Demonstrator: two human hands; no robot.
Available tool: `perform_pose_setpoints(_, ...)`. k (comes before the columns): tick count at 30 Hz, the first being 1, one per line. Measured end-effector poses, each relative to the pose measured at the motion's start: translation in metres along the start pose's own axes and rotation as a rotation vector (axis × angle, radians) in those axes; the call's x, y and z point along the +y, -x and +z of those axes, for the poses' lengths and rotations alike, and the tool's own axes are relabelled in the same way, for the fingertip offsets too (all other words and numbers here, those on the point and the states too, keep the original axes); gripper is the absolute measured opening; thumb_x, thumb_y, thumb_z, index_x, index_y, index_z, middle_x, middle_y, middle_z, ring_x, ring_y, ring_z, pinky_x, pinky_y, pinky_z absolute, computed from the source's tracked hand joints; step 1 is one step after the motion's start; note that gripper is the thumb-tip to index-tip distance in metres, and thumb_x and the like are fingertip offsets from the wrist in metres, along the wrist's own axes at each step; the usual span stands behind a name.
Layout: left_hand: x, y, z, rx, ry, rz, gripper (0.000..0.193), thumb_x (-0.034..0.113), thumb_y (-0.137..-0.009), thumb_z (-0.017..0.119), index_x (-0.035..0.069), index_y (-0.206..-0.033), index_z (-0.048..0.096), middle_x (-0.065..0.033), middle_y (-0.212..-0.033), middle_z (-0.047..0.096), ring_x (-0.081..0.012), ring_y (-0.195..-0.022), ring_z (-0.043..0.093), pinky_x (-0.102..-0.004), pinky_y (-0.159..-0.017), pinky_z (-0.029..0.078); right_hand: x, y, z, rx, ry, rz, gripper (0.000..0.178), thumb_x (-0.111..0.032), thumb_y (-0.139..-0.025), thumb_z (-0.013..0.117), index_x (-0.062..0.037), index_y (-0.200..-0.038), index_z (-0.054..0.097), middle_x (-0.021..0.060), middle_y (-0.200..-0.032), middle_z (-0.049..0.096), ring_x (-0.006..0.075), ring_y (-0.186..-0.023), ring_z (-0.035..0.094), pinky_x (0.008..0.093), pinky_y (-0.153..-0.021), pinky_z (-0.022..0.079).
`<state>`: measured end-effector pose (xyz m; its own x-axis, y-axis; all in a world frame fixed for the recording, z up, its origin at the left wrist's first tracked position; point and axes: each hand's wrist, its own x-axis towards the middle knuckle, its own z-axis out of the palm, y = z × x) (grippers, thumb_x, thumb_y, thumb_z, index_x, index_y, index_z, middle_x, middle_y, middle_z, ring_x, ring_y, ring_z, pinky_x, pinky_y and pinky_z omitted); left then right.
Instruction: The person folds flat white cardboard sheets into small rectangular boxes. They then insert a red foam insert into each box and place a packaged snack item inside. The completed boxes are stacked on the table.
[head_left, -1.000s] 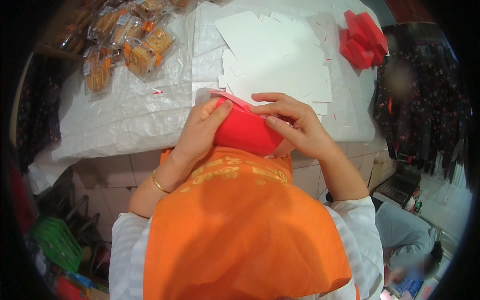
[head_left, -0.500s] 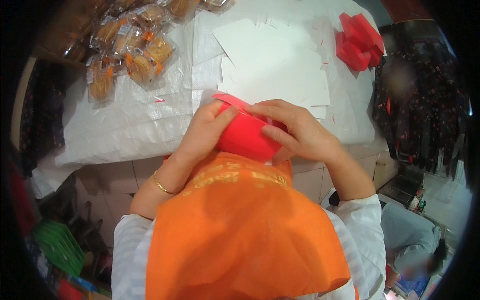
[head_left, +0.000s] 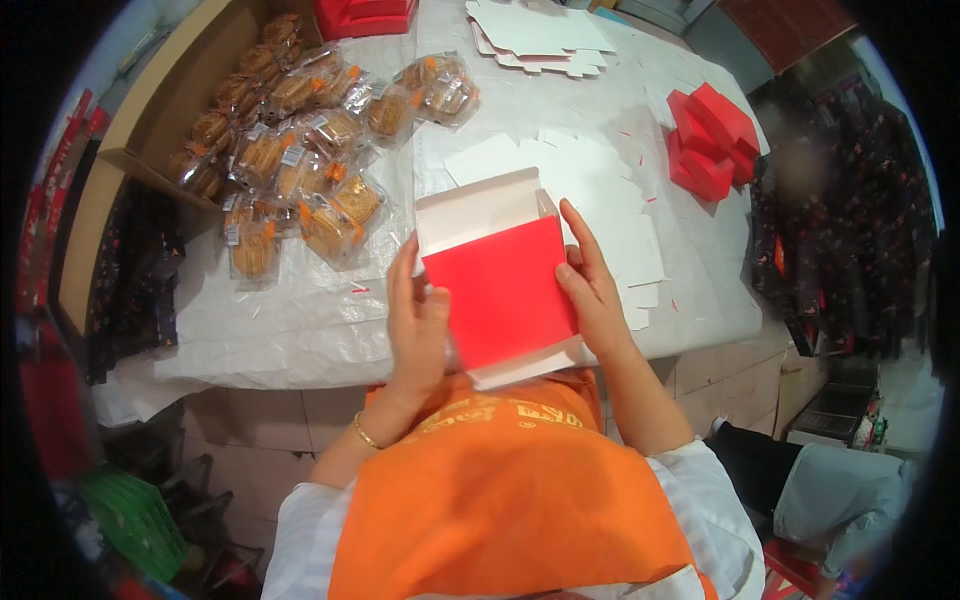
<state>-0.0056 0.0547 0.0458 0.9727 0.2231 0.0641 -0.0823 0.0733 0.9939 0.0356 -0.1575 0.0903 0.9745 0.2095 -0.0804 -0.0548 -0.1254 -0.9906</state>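
A red paper box [head_left: 505,290] with white inner flaps is held between my two hands above the table's near edge. Its far lid flap stands unfolded, showing a white inside, and another pale flap sticks out at its near end. My left hand [head_left: 415,325] grips the box's left side, thumb on the red face. On the right side my right hand [head_left: 595,295] holds it, with the thumb on the red face and the fingers along the edge. Flat white card blanks [head_left: 610,220] lie just beyond the box.
Several clear-wrapped pastries [head_left: 300,170] lie at the left, beside and inside an open cardboard carton [head_left: 150,110]. Red folded boxes [head_left: 712,140] sit at the far right. More white blanks [head_left: 540,35] and red boxes [head_left: 365,15] are at the back. A person [head_left: 840,490] is at the lower right.
The box was tilted low against my apron with both hands at its upper edge. Now it faces up, farther out, its white flap open, hands at its sides. The view takes in more of the far table.
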Motion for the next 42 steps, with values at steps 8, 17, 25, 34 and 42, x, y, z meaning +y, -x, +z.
perform_pose_setpoints(8, 0.029, -0.004, 0.011, -0.192, 0.186, 0.026, 0.065, -0.001, -0.09, 0.051, 0.002, -0.151, 0.029, -0.0149, -0.143, 0.042, -0.0202, -0.123, 0.05, -0.034, -0.105, 0.041, -0.011, 0.013, 0.004, 0.018, -0.143, -0.055, 0.044, -0.016, -0.098, 0.047, -0.0108, -0.141, 0.045, 0.0067, -0.108, 0.058, 0.0125, -0.1, 0.055, 0.0277, -0.091, 0.044)
perform_pose_setpoints(17, 0.038, 0.003, 0.007, -0.252, -0.024, 0.21, 0.032, 0.006, -0.091, 0.055, -0.001, -0.122, 0.054, -0.0129, -0.116, 0.056, -0.0177, -0.103, 0.056, -0.0312, -0.09, 0.046, -0.005, 0.03, 0.003, 0.107, -0.097, -0.098, 0.027, -0.022, -0.104, 0.042, -0.0019, -0.111, 0.058, 0.0034, -0.1, 0.062, 0.0099, -0.09, 0.055, 0.0247, -0.082, 0.045)
perform_pose_setpoints(25, 0.023, -0.007, 0.005, -0.158, -0.091, 0.346, 0.02, 0.014, -0.101, 0.05, -0.001, -0.092, 0.06, -0.0108, -0.098, 0.059, -0.0172, -0.086, 0.056, -0.0278, -0.078, 0.044, -0.006, 0.031, 0.001, 0.081, 0.038, -0.08, 0.028, -0.022, -0.105, 0.042, -0.0005, -0.096, 0.058, 0.0044, -0.09, 0.059, 0.0104, -0.081, 0.052, 0.0266, -0.074, 0.044)
perform_pose_setpoints(34, 0.049, -0.007, 0.01, -0.061, -0.113, 0.141, 0.019, 0.016, -0.102, 0.057, -0.001, -0.096, 0.064, -0.0058, -0.102, 0.064, -0.0112, -0.088, 0.059, -0.0239, -0.077, 0.048, -0.014, 0.025, 0.012, 0.324, -0.031, -0.171, 0.013, -0.012, -0.102, 0.048, -0.0011, -0.101, 0.056, 0.0072, -0.096, 0.06, 0.0142, -0.081, 0.054, 0.0275, -0.075, 0.046)
perform_pose_setpoints(42, 0.052, -0.01, 0.001, -0.166, -0.263, 0.234, 0.028, 0.026, -0.103, 0.055, 0.001, -0.103, 0.068, -0.0049, -0.097, 0.067, -0.0113, -0.085, 0.061, -0.0232, -0.073, 0.047, -0.014, 0.031, 0.002, 0.127, 0.236, -0.319, 0.021, -0.016, -0.102, 0.052, -0.0037, -0.115, 0.063, 0.0106, -0.102, 0.067, 0.0187, -0.089, 0.063, 0.0284, -0.079, 0.049)
